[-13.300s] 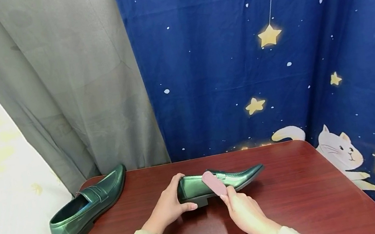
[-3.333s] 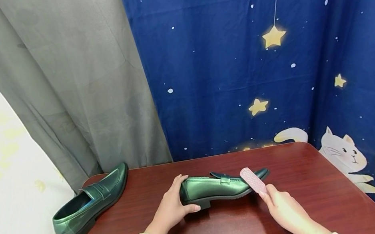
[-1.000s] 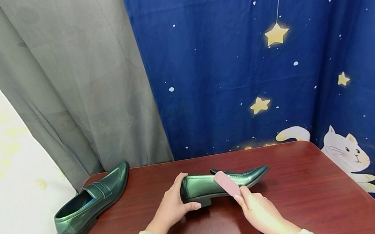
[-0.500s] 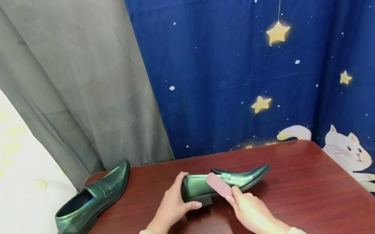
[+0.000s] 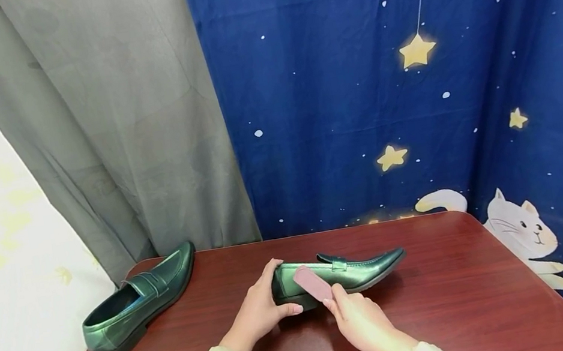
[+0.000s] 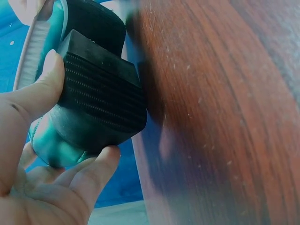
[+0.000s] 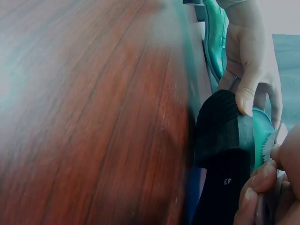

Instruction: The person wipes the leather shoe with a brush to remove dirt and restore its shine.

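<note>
A metallic green loafer is tilted on its side above the brown table, its toe to the right. My left hand grips it round the back, thumb on the black heel block in the left wrist view. In my right hand is a pink brush, pinched by its handle. Its pale bristles touch the shoe's near side close to the heel, as the right wrist view shows. The sole carries the number 43.
The matching green loafer stands at the table's left edge, toe pointing to the back. Behind the table hang a grey curtain and a blue star-patterned curtain. A pale wall flanks the left side.
Over the last second the brush has slid left along the shoe's side, from near the strap toward the heel. Earlier it was at the toe. My left hand keeps its grip.
</note>
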`<state>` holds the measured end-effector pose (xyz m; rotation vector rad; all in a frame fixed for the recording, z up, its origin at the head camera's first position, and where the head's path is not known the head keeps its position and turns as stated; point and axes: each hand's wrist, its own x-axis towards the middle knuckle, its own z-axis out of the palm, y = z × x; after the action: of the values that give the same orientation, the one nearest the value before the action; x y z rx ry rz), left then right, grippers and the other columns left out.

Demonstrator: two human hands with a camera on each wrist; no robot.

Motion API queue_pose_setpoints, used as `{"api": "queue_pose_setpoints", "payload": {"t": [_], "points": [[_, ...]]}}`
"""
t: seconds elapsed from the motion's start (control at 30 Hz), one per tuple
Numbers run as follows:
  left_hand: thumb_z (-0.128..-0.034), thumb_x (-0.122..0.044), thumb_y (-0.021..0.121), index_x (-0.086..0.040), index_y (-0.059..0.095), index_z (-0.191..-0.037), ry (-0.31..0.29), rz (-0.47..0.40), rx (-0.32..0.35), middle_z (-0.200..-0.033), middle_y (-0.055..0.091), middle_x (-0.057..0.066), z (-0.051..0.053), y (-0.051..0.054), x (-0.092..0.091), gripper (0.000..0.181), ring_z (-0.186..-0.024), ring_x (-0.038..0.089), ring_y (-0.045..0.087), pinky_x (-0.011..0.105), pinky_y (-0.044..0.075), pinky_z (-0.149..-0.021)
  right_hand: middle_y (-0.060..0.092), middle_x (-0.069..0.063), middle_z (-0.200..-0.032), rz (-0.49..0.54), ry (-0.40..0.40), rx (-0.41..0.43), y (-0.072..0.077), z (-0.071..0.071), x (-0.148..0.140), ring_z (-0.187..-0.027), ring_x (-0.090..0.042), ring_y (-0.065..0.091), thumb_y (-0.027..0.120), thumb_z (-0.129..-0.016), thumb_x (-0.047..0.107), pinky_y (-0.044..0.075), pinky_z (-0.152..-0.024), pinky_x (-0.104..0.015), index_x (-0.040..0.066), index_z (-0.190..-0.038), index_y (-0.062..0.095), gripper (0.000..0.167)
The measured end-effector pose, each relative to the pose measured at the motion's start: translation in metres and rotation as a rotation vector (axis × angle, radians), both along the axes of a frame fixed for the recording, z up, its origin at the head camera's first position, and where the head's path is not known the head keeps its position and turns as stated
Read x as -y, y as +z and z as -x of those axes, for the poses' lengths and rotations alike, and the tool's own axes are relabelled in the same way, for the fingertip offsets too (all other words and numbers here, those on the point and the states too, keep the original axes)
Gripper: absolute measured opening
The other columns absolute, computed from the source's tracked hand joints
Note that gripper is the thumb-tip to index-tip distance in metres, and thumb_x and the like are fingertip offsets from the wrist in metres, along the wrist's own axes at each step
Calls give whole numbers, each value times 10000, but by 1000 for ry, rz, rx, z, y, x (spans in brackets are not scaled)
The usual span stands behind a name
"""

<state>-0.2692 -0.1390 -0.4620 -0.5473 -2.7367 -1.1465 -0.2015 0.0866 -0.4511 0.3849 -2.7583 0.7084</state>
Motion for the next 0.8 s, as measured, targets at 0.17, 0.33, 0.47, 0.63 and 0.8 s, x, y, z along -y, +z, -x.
{"api": "queue_pose_setpoints", "payload": {"t": [0.17, 0.33, 0.47, 0.63, 0.8], "points": [[-661, -356, 952, -277, 391, -1467, -9, 0, 1, -1308, 639, 40, 0, -1, 0, 986, -1051, 209, 643, 434, 520, -907, 477, 31, -602, 5, 22, 34, 1, 1, 6, -504, -147, 504, 544, -1042, 334, 348, -463, -331, 141, -919, 485, 236], [-660, -352, 954, -290, 391, -1462, -14, 0, 0, -1304, 642, 31, 1, -2, 1, 982, -1062, 207, 645, 438, 522, -913, 470, 33, -607, -3, 39, 59, 3, 1, 11, -512, -149, 507, 538, -1044, 346, 355, -473, -336, 146, -919, 490, 241], [-657, -339, 957, -281, 390, -1469, -21, 1, 1, -1315, 639, 39, 1, -1, 1, 992, -1079, 214, 647, 447, 523, -915, 477, 41, -605, -24, 57, 41, 5, 0, 15, -505, -146, 503, 544, -1041, 339, 354, -465, -336, 144, -914, 497, 237], [-647, -287, 965, -266, 393, -1471, -31, -6, 0, -1287, 649, 41, -1, 0, 1, 1004, -1081, 194, 642, 454, 524, -924, 518, 36, -603, -63, 82, -10, 6, -2, 19, -503, -171, 545, 561, -1027, 356, 358, -453, -342, 156, -885, 503, 253], [-645, -244, 967, -275, 392, -1469, -33, 5, -30, -1260, 659, 31, -2, -1, 0, 1005, -1065, 158, 642, 429, 530, -918, 560, 37, -622, -92, 106, -78, 6, -4, 21, -516, -204, 581, 585, -1013, 344, 356, -445, -336, 165, -876, 505, 240]]}}
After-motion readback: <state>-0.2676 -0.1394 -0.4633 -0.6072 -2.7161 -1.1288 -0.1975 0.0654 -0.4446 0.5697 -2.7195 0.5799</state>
